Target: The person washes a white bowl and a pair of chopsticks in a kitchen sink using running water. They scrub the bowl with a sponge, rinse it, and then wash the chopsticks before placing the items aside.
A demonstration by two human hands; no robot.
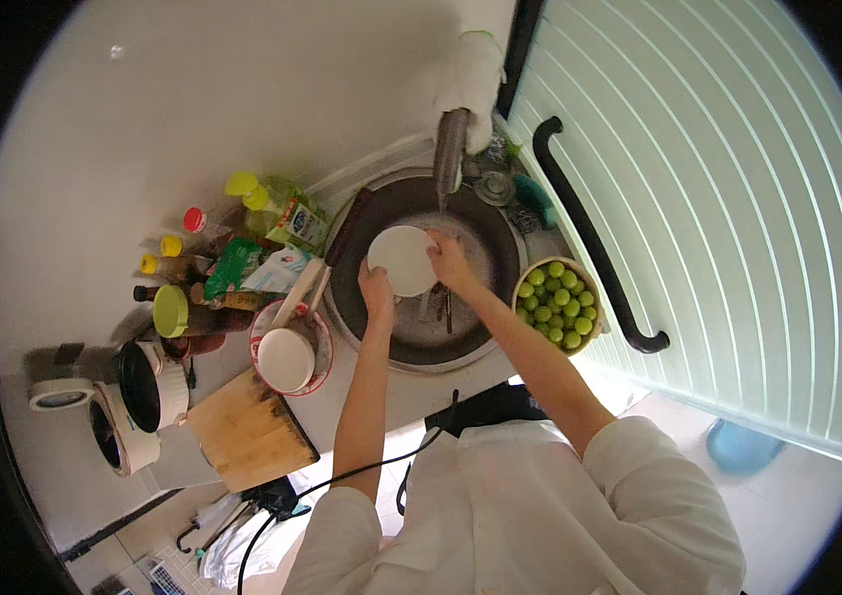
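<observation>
A round white dish, a plate or shallow bowl, is held over the sink. My left hand grips its lower left rim, and my right hand has hold of the right rim. The faucet above runs a thin stream of water behind the dish. Below the dish, some slim dark utensils lie in the sink, partly hidden. A dark-handled tool leans across the sink's left edge. Left of the sink, a white bowl sits in a red-rimmed bowl.
A bowl of green fruit stands right of the sink, beside a door with a black handle. Bottles, including a yellow-capped soap dispenser, line the left. A wooden cutting board and a white pot lie further left.
</observation>
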